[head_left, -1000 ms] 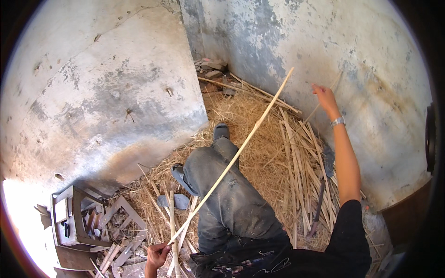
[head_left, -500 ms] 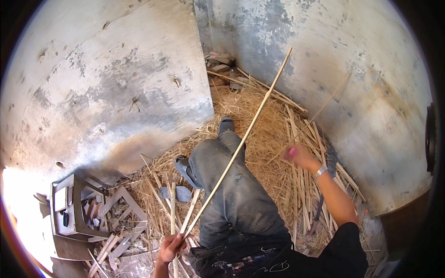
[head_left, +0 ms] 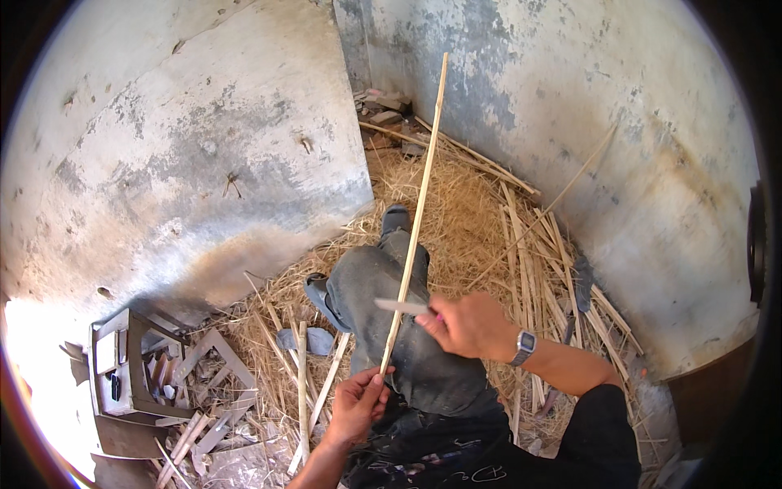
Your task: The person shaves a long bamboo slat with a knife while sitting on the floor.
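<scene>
My left hand (head_left: 358,404) is closed round the lower end of a long, thin bamboo strip (head_left: 420,204), which rises away from me across my legs. In my right hand (head_left: 471,326) is a knife (head_left: 399,306) with a short pale blade. The blade crosses the strip a little above my left hand; whether it cuts in or only lies against it I cannot tell. My right fingers wrap the handle and hide most of it, with a bit of pink showing.
Straw-like shavings (head_left: 456,212) cover the floor. Loose bamboo strips (head_left: 529,285) lie along the right wall (head_left: 635,106). At the left, a broken wooden frame (head_left: 122,367) stands beside scrap wood (head_left: 216,367). A grey-blue cloth or stone-like piece (head_left: 306,341) lies near my foot.
My right hand has come in from the right, bringing the knife to the strip. My left hand has moved right and slightly up, and the strip now stands steeper.
</scene>
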`<state>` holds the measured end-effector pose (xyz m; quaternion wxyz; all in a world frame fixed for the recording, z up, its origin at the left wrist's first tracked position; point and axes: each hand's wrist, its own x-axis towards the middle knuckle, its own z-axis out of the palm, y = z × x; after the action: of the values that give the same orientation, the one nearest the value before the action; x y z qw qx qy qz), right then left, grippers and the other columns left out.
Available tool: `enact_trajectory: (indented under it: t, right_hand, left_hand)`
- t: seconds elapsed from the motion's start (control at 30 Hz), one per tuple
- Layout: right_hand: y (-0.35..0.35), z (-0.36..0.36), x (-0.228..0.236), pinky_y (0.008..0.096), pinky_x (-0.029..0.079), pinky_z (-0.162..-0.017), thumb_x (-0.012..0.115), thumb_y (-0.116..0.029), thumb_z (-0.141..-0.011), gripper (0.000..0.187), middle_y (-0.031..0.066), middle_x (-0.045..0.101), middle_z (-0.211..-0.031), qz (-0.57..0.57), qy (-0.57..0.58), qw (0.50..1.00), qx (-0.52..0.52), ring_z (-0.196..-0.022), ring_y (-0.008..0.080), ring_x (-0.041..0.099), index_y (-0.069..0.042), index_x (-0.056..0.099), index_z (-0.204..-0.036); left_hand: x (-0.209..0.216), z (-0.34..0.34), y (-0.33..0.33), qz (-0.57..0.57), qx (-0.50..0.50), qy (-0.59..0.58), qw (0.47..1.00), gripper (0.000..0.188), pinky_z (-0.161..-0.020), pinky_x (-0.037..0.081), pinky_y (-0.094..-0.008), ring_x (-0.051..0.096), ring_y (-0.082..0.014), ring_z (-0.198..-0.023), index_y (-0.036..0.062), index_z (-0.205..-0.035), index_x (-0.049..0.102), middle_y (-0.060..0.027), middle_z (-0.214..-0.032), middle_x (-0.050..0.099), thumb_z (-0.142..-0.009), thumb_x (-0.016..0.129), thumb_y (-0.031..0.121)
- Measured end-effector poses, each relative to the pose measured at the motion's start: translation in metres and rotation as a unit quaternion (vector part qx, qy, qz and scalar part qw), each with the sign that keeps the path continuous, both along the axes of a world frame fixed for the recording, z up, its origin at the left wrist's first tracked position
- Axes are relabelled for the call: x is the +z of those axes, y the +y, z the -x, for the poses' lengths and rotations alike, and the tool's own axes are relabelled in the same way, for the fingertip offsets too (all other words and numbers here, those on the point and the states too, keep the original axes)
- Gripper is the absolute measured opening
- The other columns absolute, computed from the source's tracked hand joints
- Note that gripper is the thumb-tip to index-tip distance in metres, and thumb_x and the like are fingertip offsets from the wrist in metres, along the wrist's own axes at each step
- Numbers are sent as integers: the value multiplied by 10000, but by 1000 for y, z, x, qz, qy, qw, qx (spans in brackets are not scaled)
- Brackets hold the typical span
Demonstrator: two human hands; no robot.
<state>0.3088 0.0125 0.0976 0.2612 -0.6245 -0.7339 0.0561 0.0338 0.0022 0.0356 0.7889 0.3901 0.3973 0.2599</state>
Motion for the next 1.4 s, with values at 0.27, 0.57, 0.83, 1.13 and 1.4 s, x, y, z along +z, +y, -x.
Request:
enact_trajectory:
  t: [0.27, 0.57, 0.83, 1.13, 1.4]
  right_hand:
    - [40, -14, -25, 491, 451, -426, 529, -469, -1033, 438, 157, 575, -521, 3, -71, 997, -20, -451, 374, 596, -73, 594, -857]
    - [63, -51, -19, 461, 452, -428, 514, -462, -1048, 431, 130, 586, -539, -45, -142, 988, -42, -457, 347, 602, -80, 580, -859]
    - [55, -37, -9, 425, 455, -419, 567, -454, -1026, 365, 100, 617, -604, -104, -194, 974, -50, -487, 298, 629, -112, 573, -900]
    - [57, -30, -3, 402, 469, -410, 587, -487, -1003, 397, 99, 608, -593, -155, -210, 965, -29, -517, 274, 658, -93, 605, -959]
    - [99, -72, 9, 388, 392, -452, 554, -394, -1061, 422, 87, 560, -599, -107, 120, 985, -56, -447, 272, 459, -72, 595, -791]
  left_hand:
    - [11, -5, -12, 66, 35, -24, 997, 341, -480, 304, -203, 381, -50, -545, -1, -1361, 586, -7, -747, 508, -1097, 533, 209]
    - [1, 13, -4, 168, -4, -157, 973, 350, -470, 257, -209, 314, -51, -525, -16, -1367, 559, 8, -739, 417, -1107, 497, 209]
    - [-18, 17, -12, 58, 29, -59, 996, 303, -481, 294, -214, 356, -60, -514, -11, -1261, 608, -2, -713, 485, -1095, 524, 228]
    - [-33, 31, -16, 15, 44, -28, 999, 273, -481, 311, -222, 380, -65, -516, -10, -1240, 626, -14, -682, 531, -1071, 575, 197]
    - [-40, 42, -19, 12, 42, -29, 999, 290, -470, 279, -214, 373, -54, -519, 1, -1275, 649, -16, -712, 555, -1070, 586, 195]
